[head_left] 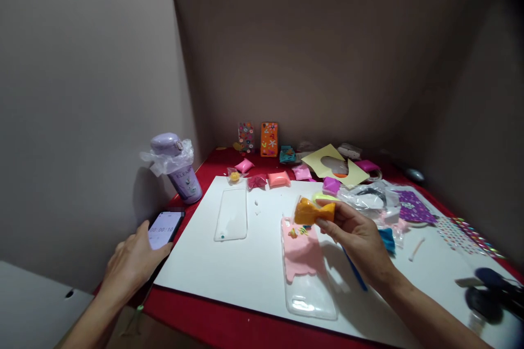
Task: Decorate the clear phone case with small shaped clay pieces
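One risk: the orange packet (307, 211) is hanging over the far end of the clear case (309, 300) — a loose pinch could be letting it drop, denting the pink layer (301, 256) if that's soft. Right hand (366, 242) is clamping the packet's right part, thumb and fingers closing on it. Left hand (133, 256) is touching the phone (165, 229), digits spreading apart — can't tell if it's gripping. Case is lying near, right of centre, on the white board (192, 267).

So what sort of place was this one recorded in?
Probably a craft corner boxed in by plain panels: a white board on red cloth, packets of coloured clay or similar, and a decorated orange phone case.
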Available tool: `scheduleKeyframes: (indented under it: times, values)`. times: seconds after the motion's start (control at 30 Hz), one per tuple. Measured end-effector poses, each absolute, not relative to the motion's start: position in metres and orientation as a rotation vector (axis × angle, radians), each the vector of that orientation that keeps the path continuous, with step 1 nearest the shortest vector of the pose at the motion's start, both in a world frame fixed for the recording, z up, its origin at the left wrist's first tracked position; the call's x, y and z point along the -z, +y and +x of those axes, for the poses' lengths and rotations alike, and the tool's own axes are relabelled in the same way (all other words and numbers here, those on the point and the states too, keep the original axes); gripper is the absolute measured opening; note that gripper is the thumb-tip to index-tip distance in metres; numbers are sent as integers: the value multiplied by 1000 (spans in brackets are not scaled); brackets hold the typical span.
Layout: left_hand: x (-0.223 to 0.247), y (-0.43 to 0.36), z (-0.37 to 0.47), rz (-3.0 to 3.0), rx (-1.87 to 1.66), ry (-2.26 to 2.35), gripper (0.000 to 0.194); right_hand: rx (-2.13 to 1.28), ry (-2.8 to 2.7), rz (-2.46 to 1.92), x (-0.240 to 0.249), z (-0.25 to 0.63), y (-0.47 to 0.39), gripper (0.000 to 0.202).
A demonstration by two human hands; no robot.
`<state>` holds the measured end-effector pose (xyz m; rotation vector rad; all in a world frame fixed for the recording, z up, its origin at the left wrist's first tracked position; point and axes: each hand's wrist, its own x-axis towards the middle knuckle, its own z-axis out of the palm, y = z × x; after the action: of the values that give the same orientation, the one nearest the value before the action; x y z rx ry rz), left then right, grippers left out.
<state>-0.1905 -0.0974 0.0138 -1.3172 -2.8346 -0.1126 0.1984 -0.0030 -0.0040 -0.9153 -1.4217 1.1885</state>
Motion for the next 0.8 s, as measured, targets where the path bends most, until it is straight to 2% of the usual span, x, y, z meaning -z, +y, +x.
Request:
scheduleKeyframes:
  times: [0.13,0.4,0.8]
  values:
    - [-20,-101,-189,-1267,112,-2777,87,-1168,-1433,-918,4,197,-3,35]
    - [-36,-119,-149,-1358,39,-2364,72,-1175,-1457,-941,9,198,-4,37]
    - [-12,-126,-99,-1601,239,-1941,65,-1164,-1446,-943,9,198,-2,36]
